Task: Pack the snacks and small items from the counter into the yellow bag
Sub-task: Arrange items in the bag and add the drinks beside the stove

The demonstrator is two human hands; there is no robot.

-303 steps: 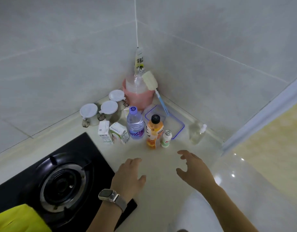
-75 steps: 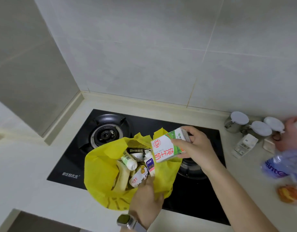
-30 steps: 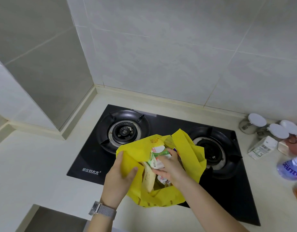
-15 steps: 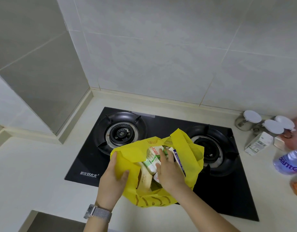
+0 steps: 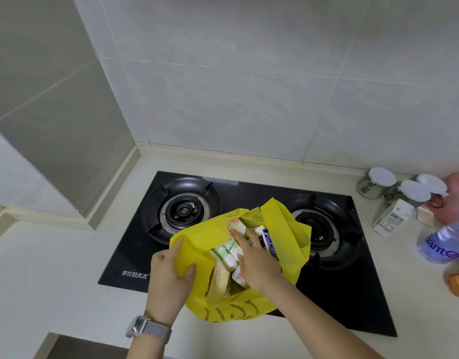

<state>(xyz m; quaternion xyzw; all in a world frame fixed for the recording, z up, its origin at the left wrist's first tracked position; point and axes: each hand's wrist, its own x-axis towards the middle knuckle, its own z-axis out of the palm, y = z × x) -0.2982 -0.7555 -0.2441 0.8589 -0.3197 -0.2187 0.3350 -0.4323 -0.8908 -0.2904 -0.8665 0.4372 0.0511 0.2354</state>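
i see the yellow bag (image 5: 282,229) sitting on the black gas hob (image 5: 249,255), mostly over its front middle, with the near edge hanging onto the pale counter (image 5: 55,268). my left hand (image 5: 168,275) pinches the bag's left rim between thumb and fingers, holding the mouth open; a metal-mesh watch (image 5: 148,330) sits on that wrist. my right hand (image 5: 256,260) is down inside the mouth, fingers laid fairly straight over a green and white milk carton (image 5: 229,248); i cannot tell whether they curl round it. beside it in the bag are a white and blue tube (image 5: 267,240), a pale beige packet (image 5: 220,277) and a small red-printed pack (image 5: 238,277). the left burner (image 5: 184,211) is bare; the right burner (image 5: 324,231) is partly hidden behind the bag's wall. off to the right, by the tiled wall, stand three white-lidded jars (image 5: 381,181), a small carton (image 5: 392,217) lying near them, a clear water bottle (image 5: 443,244), something orange (image 5: 457,279) at the frame's edge, and a blurred pink container (image 5: 456,198).
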